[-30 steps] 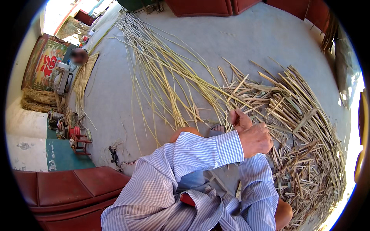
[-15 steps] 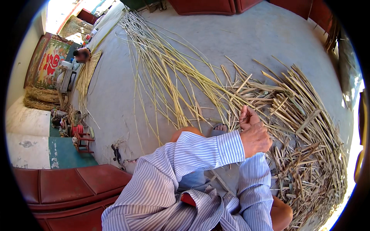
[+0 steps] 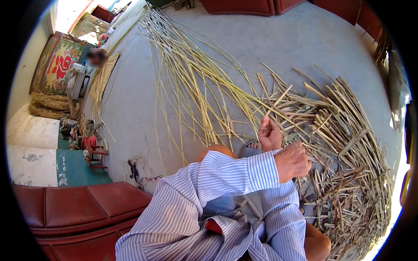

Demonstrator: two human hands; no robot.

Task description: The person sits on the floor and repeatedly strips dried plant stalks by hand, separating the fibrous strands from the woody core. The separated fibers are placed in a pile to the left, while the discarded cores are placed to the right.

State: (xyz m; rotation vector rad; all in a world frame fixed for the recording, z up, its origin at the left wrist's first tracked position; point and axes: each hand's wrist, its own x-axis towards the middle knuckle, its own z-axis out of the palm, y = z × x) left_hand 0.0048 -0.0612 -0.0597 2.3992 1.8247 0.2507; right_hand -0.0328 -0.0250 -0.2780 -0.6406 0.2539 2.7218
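Observation:
My left arm crosses over my right forearm, so my left hand point(image 3: 293, 162) lies to the right. Its fingers are curled into a fist with the back turned up; whatever it grips is hidden. Just beyond, my right hand point(image 3: 270, 134) is raised with bent, pinched fingers beside the near ends of long stalks. I cannot make out what is between those fingers. The yellow-green stalks point(image 3: 204, 85) fan out across the floor from the far left toward my hands. To my right lies a heap of dry stripped leaves and husks point(image 3: 348, 191).
My sandalled foot point(image 3: 251, 148) is behind my right hand. A red padded seat point(image 3: 82, 204) stands at lower left, with more red seats point(image 3: 237, 5) at the far edge. Another person point(image 3: 96, 57) is at the far left by a flat bundle of stalks point(image 3: 103, 85). A small red stool point(image 3: 96, 155) stands nearer.
My hands have moved apart: the right one has shifted left, the left one slightly right. The view has shifted slightly too.

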